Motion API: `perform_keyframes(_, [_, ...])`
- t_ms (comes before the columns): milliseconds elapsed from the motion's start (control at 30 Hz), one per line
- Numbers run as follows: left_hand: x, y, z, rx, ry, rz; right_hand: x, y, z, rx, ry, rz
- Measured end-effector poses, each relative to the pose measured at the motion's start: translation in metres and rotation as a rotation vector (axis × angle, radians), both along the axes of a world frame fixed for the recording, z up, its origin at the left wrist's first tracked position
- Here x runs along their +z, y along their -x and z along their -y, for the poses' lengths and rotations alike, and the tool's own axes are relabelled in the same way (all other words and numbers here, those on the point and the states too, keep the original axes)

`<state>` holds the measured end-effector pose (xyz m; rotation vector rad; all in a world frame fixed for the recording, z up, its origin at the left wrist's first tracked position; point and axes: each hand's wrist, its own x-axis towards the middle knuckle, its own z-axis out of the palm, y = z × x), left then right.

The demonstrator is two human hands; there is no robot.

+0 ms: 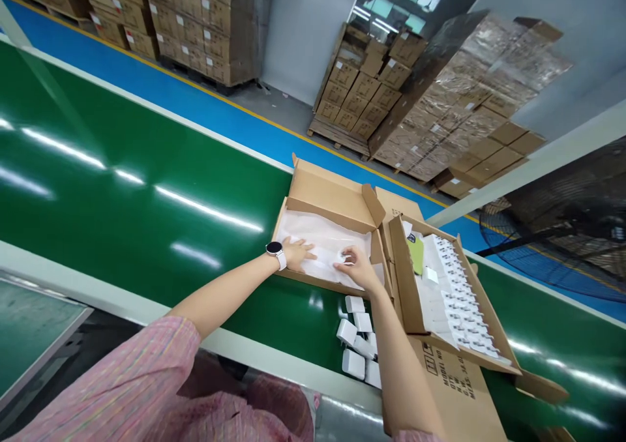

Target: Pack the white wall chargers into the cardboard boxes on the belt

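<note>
In front of me an open cardboard box (325,217) is lined with thin white sheet material (320,233). My left hand (296,255), a watch on its wrist, lies inside the box with fingers spread on the lining. Over the right part of the same box, my right hand (357,266) has its fingers curled around a small white object (341,257); the fingers partly hide it, so its kind is unclear. Close by my right forearm, several white power adapters (353,362) lie loose on the green belt (288,311).
At right, a second open box (408,285) holds rows of white adapters (464,292) with prongs up, and a yellow-green item (415,253). It rests on flat printed cardboard (460,396). A fan (577,227) stands far right. Stacked cartons (195,25) line the back.
</note>
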<state>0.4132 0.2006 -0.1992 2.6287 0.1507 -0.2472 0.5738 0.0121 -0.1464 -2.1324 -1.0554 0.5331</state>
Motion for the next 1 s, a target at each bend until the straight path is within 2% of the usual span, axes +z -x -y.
perform_keyframes(100, [0.003, 0.001, 0.0, 0.003, -0.017, -0.007, -0.002, 0.02, -0.011, 0.098, 0.058, 0.044])
perform_keyframes(167, [0.009, 0.003, -0.003, -0.001, -0.033, -0.015, 0.004, 0.025, -0.002, 0.063, 0.029, 0.086])
perform_keyframes(267, [0.028, 0.006, -0.006, 0.045, -0.064, 0.04, 0.02, 0.025, 0.044, -0.065, -0.053, 0.256])
perform_keyframes(333, [0.042, 0.007, 0.002, 0.074, -0.07, 0.138, 0.025, 0.031, 0.09, -0.078, -0.001, 0.362])
perform_keyframes(400, [0.053, 0.009, 0.025, 0.018, -0.03, 0.277, 0.021, 0.043, 0.131, 0.018, 0.172, 0.404])
perform_keyframes(467, [0.057, 0.013, 0.063, -0.14, 0.031, 0.39, 0.009, 0.059, 0.156, 0.043, 0.346, 0.432])
perform_keyframes(533, [0.054, 0.018, 0.107, -0.323, 0.025, 0.378, -0.006, 0.071, 0.163, -0.057, 0.471, 0.468])
perform_keyframes(633, [0.041, 0.024, 0.158, -0.386, -0.058, 0.29, -0.022, 0.076, 0.151, -0.244, 0.548, 0.491])
perform_keyframes(700, [0.034, 0.025, 0.17, -0.365, -0.083, 0.269, -0.026, 0.073, 0.143, -0.304, 0.541, 0.487])
perform_keyframes(800, [0.028, 0.03, 0.161, -0.256, -0.065, 0.285, -0.023, 0.069, 0.141, -0.321, 0.457, 0.487])
perform_keyframes(900, [0.027, 0.041, 0.139, -0.031, 0.004, 0.288, -0.021, 0.073, 0.141, -0.254, 0.268, 0.495])
perform_keyframes(1000, [0.028, 0.053, 0.124, 0.191, 0.117, 0.272, -0.025, 0.089, 0.126, -0.135, 0.123, 0.429])
